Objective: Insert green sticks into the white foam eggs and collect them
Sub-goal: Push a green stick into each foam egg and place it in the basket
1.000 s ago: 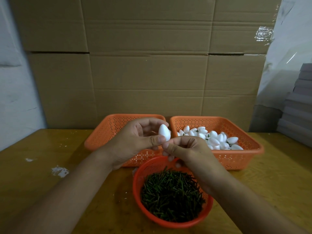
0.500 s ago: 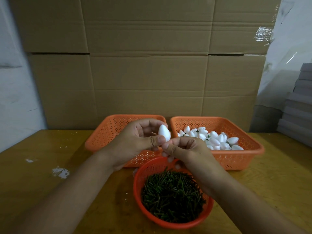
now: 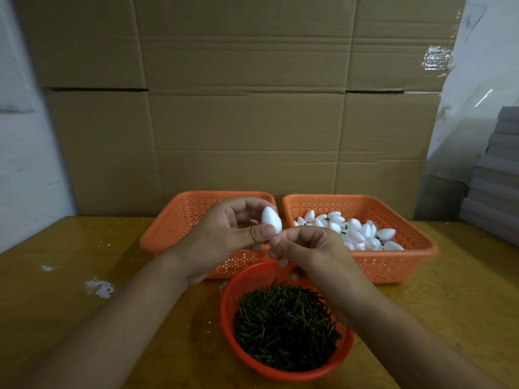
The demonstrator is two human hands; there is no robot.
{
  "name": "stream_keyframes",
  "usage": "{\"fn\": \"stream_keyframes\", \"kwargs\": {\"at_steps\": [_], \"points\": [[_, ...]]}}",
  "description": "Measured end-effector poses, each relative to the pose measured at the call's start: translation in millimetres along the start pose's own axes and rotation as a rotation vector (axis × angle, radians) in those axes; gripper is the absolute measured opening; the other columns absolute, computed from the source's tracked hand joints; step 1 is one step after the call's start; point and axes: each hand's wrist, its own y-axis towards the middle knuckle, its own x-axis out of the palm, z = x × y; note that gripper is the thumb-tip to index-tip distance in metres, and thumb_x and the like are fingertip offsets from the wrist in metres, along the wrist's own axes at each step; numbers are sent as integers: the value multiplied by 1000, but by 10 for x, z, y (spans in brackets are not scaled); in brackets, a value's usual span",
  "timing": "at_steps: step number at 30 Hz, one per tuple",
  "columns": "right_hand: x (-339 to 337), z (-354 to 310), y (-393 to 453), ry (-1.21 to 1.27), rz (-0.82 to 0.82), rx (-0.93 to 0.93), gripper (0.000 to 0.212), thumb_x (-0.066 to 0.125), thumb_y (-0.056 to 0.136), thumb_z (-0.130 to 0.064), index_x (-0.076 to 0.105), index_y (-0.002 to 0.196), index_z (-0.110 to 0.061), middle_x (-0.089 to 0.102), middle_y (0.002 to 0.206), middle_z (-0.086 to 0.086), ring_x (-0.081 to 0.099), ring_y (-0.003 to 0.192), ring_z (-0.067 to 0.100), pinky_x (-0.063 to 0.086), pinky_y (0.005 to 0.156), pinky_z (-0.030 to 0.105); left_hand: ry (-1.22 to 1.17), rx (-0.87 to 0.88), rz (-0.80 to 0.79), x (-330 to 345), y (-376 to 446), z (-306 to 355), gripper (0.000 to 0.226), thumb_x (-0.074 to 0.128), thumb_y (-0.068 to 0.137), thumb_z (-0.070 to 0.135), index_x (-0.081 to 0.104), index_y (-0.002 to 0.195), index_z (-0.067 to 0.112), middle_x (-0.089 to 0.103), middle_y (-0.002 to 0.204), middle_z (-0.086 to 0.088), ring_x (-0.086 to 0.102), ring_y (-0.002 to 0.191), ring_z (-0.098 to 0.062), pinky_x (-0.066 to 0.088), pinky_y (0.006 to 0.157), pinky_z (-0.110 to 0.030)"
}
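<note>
Your worktop (image 3: 70, 318) fills the lower half of the frame, and on it the job looks well under way but far from finished. The two rectangular orange baskets sit side by side at centre. The right-hand basket (image 3: 415, 248) holds a heap of white foam eggs (image 3: 356, 231), and green stubs show between a few of them, so I judge these to be your finished pieces collected there. The left-hand basket (image 3: 168, 234) is mostly hidden behind your hands; you cannot read its contents from here. Nearer you, at lower centre, the round orange bowl (image 3: 227, 318) is still heaped with green sticks (image 3: 286, 324), which suggests many insertions remain. Above that bowl, your left hand (image 3: 224, 237) has its grip closed on a single white egg (image 3: 271, 220), thumb and fingers pinching it with the pointed end up. Your right hand (image 3: 306, 248) is curled tight against the egg's lower end, its fingertips meeting your left thumb; any stick in that grip is hidden, so I cannot tell whether it holds one. My reading is that you are mid-insertion on this egg, which has yet to join the pile on the right.
</note>
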Motion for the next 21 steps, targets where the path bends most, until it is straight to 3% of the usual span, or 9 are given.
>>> {"fn": "stream_keyframes", "kwargs": {"at_steps": [8, 11, 14, 16, 18, 21], "points": [[-12, 24, 18, 1, 33, -24, 13, 69, 91, -16, 75, 79, -13, 71, 69, 0, 58, 58, 5, 44, 49, 19, 0, -9, 6, -35, 12, -30, 24, 78, 76, 19, 75, 97, 30, 74, 104, -4, 70, 87, -15, 57, 71, -26], [-35, 24, 30, -24, 21, 18, 18, 66, 93, -18, 74, 78, -14, 71, 68, -1, 58, 58, 5, 44, 49, 19, 23, -59, -17, -68, 11, -21, 36, 79, 80, 24, 68, 115, 26, 72, 115, -4, 69, 94, -17, 57, 76, -29], [-125, -2, 68, -104, -36, 191, 16, 66, 90, -18, 73, 76, -12, 73, 73, 3, 59, 58, 9, 42, 47, 19, 3, -106, 143, -103, 46, -31, 42, 72, 85, 34, 63, 123, 22, 71, 118, -4, 69, 90, -15, 57, 75, -30], [-208, -7, 107, -106, -44, 325, 12, 67, 87, -16, 70, 77, -10, 72, 73, 5, 56, 53, 9, 39, 45, 19, -27, -134, 278, -136, 76, -40, 28, 65, 94, 25, 64, 121, 19, 71, 115, -5, 68, 79, -11, 57, 65, -24], [-298, 0, 158, -44, 23, 406, 10, 65, 87, -15, 68, 79, -12, 68, 68, 2, 53, 49, 7, 36, 44, 19, -32, -164, 350, -187, 100, -67, 20, 60, 99, 15, 64, 119, 17, 71, 111, -4, 68, 73, -9, 54, 58, -21], [-451, 11, 247, 169, 222, 375, 8, 61, 91, -15, 67, 86, -13, 65, 67, -3, 54, 49, 5, 37, 42, 18, -64, -190, 384, -252, 127, -93, 20, 59, 99, 10, 64, 118, 15, 70, 109, -5, 68, 68, -9, 53, 53, -21]]}}
